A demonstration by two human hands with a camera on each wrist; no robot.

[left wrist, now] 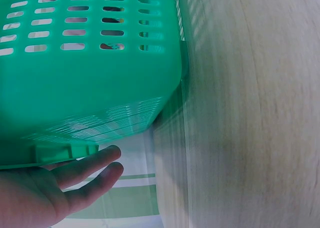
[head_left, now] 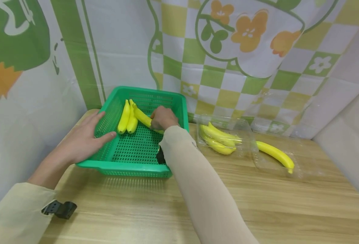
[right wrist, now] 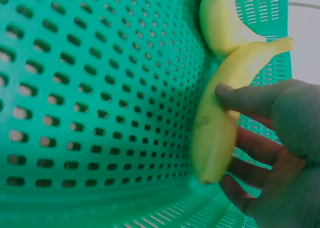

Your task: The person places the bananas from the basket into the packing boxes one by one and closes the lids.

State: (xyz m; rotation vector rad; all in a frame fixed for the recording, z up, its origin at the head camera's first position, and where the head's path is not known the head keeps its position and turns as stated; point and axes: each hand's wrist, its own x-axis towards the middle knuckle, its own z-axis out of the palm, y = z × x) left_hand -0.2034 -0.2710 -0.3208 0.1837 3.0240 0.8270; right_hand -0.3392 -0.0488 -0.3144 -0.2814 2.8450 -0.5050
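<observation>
In the head view, a green plastic basket (head_left: 124, 166) stands on the wooden table. Inside it, my right hand (head_left: 165, 118) holds a yellow banana (head_left: 141, 117). The right wrist view shows the thumb on one side of this banana (right wrist: 215, 133) and the fingers on the other. Two more bananas (head_left: 124, 118) lie side by side at the basket's left, touching the held one's stem end. My left hand (head_left: 82, 140) rests at the basket's left rim, its thumb over the edge. Below that rim, the left wrist view shows extended fingers (left wrist: 95, 168) outside the basket.
Right of the basket, an open clear plastic clamshell box (head_left: 249, 127) lies on the table (head_left: 258, 200). Bananas (head_left: 219, 137) sit in its left half, and one banana (head_left: 275, 154) lies in the right half. A patterned curtain (head_left: 191, 51) hangs behind.
</observation>
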